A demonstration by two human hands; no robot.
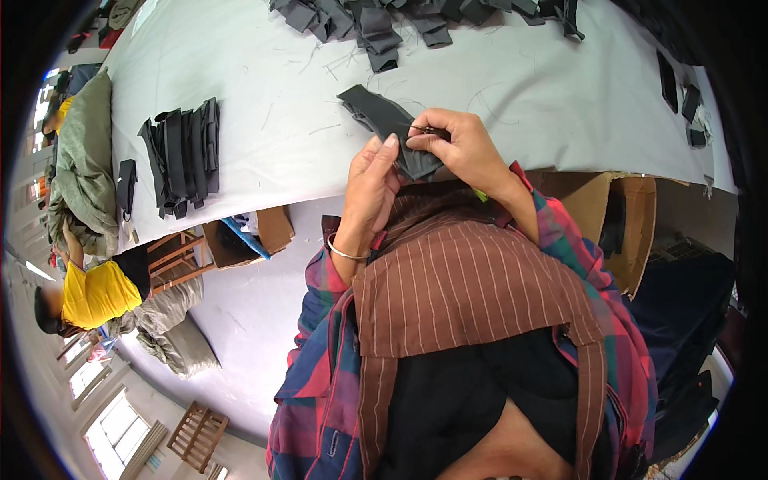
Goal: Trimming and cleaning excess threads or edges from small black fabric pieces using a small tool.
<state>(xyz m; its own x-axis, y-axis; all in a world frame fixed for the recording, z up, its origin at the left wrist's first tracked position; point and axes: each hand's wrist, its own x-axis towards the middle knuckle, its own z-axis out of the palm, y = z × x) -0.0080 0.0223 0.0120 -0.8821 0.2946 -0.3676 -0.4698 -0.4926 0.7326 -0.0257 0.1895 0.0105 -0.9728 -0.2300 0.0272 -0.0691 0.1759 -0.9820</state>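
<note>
A folded dark grey fabric strip (370, 107) lies slantwise over the near edge of the white-covered table. My left hand (371, 180) grips its near end, thumb on top. Closed around a small dark pointed tool that looks like thread snips (430, 130), my right hand (458, 144) is just right of the strip. The tool's thin tip points left, over the fabric. My fingers hide most of the tool.
Stacked dark strips (182, 156) lie at the left, and a loose heap of strips (376, 30) at the far edge. Loose threads are scattered across the table (264, 72). Cardboard boxes (636, 224) stand below it. A person in yellow (102, 293) works at the left.
</note>
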